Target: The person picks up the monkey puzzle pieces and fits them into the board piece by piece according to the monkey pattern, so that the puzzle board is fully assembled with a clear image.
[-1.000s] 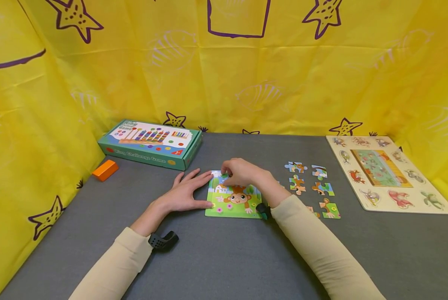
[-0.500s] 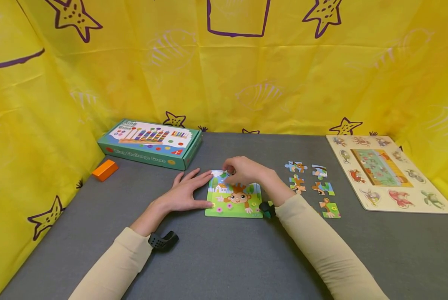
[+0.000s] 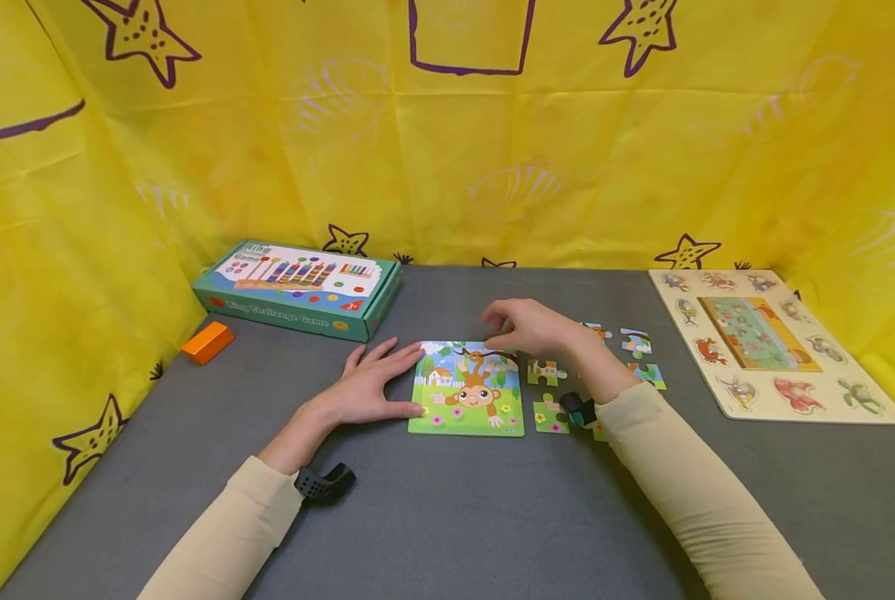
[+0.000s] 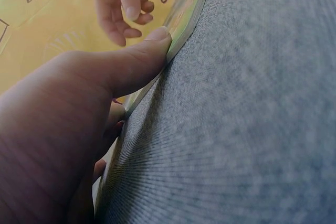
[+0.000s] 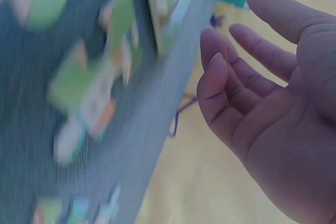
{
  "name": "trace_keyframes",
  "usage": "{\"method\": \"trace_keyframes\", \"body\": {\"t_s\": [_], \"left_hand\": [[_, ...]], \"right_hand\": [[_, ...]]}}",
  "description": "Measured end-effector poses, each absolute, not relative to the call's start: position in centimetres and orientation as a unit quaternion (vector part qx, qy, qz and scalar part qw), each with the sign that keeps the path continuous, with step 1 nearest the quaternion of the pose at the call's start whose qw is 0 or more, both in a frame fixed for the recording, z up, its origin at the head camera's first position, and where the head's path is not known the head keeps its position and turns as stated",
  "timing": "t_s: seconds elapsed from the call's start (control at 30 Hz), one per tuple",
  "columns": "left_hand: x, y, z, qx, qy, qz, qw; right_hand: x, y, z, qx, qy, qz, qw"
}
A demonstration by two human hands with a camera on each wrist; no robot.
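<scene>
Left hand (image 3: 368, 389), fingers apart, steadies the monkey puzzle board (image 3: 468, 393); right hand (image 3: 534, 326), fingers loose, empty, likely needs a jigsaw piece (image 3: 542, 372).

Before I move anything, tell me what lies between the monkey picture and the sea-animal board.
Loose jigsaw pieces, some partly hidden by the right arm; the head view shows this.

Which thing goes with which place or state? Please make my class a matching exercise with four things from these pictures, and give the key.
1. Orange block
2. Left hand
3. Right hand
4. Red-crab board

A. Far right on the table
B. Empty, fingers bent
C. Near the green game box
D. Touching the monkey picture board

Pairs: 1-C, 2-D, 3-B, 4-A
</scene>
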State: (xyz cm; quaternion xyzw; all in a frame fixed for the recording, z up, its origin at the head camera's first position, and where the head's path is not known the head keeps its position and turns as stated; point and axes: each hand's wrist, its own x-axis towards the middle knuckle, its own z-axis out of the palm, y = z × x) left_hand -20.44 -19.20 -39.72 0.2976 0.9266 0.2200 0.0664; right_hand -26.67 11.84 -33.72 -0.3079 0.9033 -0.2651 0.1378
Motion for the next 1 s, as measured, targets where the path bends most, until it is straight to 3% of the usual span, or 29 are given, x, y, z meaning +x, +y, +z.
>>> {"method": "trace_keyframes", "body": {"t_s": [0.5, 1.0], "left_hand": [[-20.3, -19.2, -39.7, 0.299, 0.925, 0.223, 0.066], [-20.4, -19.2, -39.8, 0.296, 0.926, 0.226, 0.066]], "right_hand": [[-27.2, 18.5, -33.5, -0.250, 0.913, -0.309, 0.098], [-27.1, 23.3, -34.3, -0.205, 0.926, -0.301, 0.095]]}}
